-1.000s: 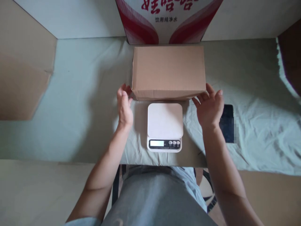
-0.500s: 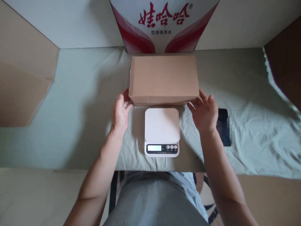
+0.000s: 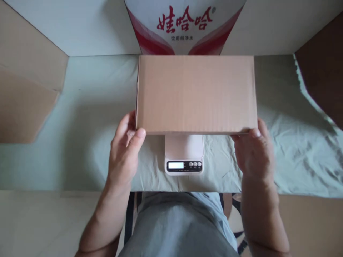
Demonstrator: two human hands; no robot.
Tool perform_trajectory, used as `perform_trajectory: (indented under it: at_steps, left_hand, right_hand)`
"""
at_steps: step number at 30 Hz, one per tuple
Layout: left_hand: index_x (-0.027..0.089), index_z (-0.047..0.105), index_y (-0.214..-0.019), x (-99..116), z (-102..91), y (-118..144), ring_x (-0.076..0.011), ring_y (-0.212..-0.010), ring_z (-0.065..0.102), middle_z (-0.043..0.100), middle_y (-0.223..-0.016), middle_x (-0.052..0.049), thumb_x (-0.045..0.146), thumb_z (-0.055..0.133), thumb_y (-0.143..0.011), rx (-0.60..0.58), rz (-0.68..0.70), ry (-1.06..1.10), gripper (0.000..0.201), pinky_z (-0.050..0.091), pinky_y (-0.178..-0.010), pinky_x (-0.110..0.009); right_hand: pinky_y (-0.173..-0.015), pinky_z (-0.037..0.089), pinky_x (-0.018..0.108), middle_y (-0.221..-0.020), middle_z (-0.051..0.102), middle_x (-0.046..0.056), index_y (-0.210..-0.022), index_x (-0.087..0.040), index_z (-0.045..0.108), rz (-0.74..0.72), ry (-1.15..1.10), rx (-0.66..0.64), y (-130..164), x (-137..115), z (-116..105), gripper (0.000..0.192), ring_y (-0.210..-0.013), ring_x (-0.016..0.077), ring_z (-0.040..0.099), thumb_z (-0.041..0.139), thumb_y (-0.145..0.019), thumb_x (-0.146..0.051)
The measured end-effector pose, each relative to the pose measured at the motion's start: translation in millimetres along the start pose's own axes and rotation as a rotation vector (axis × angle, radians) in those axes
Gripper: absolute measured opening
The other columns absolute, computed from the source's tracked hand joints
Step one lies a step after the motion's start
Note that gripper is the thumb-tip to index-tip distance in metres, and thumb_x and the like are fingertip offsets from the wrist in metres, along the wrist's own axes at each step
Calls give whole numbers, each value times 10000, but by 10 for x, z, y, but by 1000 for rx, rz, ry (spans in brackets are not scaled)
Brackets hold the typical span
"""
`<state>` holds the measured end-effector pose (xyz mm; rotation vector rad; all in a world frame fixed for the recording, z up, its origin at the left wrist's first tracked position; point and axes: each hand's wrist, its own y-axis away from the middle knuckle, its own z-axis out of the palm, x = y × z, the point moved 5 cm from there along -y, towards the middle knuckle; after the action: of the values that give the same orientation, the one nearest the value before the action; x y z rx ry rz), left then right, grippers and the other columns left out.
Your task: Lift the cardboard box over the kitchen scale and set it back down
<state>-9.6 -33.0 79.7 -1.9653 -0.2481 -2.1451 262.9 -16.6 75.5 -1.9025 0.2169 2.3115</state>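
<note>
A plain brown cardboard box (image 3: 196,93) is held up in the air, close to the camera, over the table. My left hand (image 3: 123,153) grips its near left corner with the thumb on top. At the near right corner, my right hand (image 3: 254,153) grips it the same way. Below the box sits a white digital kitchen scale (image 3: 183,160); the box hides the far half of its platform, while the display and buttons show.
The table is covered with a pale green cloth (image 3: 80,142). A red and white printed carton (image 3: 184,25) stands against the back wall. Cardboard sheets stand at the left (image 3: 24,96) and a dark panel at the right (image 3: 324,75).
Both hands closed on the box's near corners and lifted it off the cloth toward me. It now hangs over the scale and hides the dark phone at the right.
</note>
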Motion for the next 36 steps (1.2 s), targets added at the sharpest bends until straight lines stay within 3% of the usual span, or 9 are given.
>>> perform_trajectory:
  at_steps: [5, 13, 16, 20, 23, 25, 32, 36]
  left_hand:
    - [310, 633, -1202, -200, -116, 251, -298, -1247, 541, 627, -1288, -42, 405, 649, -816, 29, -138, 1, 397, 328, -1150, -555]
    - [288, 628, -1198, -357, -179, 354, -283, -1245, 534, 634, -1254, -59, 416, 644, -815, 50, -134, 39, 405, 361, -1121, -489]
    - [325, 612, -1196, -429, -215, 405, -256, -1337, 449, 582, -1327, -28, 461, 553, -847, 150, -156, 159, 379, 359, -1124, -456]
    - [306, 624, -1002, -691, -249, 538, -272, -1316, 453, 611, -1234, -39, 532, 501, -813, 279, -394, 339, 319, 340, -1108, -515]
    - [264, 580, -884, -867, -164, 642, -289, -1275, 484, 638, -1124, -64, 578, 518, -780, 246, -612, 432, 337, 302, -1103, -555]
    - [258, 565, -888, -908, -85, 676, -291, -1261, 493, 643, -1096, -69, 594, 503, -784, 206, -682, 474, 357, 281, -1103, -565]
    - [258, 574, -880, -833, 53, 625, -282, -1175, 529, 642, -1080, -71, 551, 423, -847, 119, -662, 491, 331, 337, -1059, -559]
    - [267, 588, -912, -874, 27, 604, -311, -1264, 469, 610, -1196, -83, 589, 440, -816, 108, -628, 415, 367, 359, -1044, -581]
  right_hand:
    - [-1082, 394, 436, -1088, 632, 16, -1060, -336, 648, 84, 17, 25, 257, 172, -120, 256, -1129, 241, 557, 552, -841, -428]
    - [-1107, 378, 446, -1220, 626, 4, -1105, -341, 633, 158, -14, -13, 397, 315, -118, 322, -1231, 249, 524, 558, -819, -468]
    - [-1087, 395, 465, -1267, 614, -3, -1085, -358, 640, 183, -99, 27, 392, 401, -178, 382, -1277, 255, 503, 464, -833, -585]
    - [-1021, 433, 500, -1181, 658, 17, -1047, -354, 648, 346, -254, 54, 428, 659, -258, 463, -1209, 260, 557, 381, -835, -667]
    - [-946, 476, 480, -1036, 696, 29, -993, -317, 665, 470, -366, 17, 489, 832, -233, 483, -1056, 248, 617, 389, -823, -674]
    - [-897, 493, 453, -985, 704, 22, -951, -306, 668, 506, -412, 4, 519, 884, -197, 456, -986, 236, 627, 413, -816, -660]
    - [-883, 484, 401, -958, 713, 7, -872, -307, 666, 489, -395, -19, 492, 849, -122, 433, -1002, 224, 624, 417, -817, -657]
    - [-889, 499, 429, -972, 717, 11, -868, -310, 676, 479, -363, -22, 479, 858, -129, 437, -1021, 236, 628, 433, -797, -667]
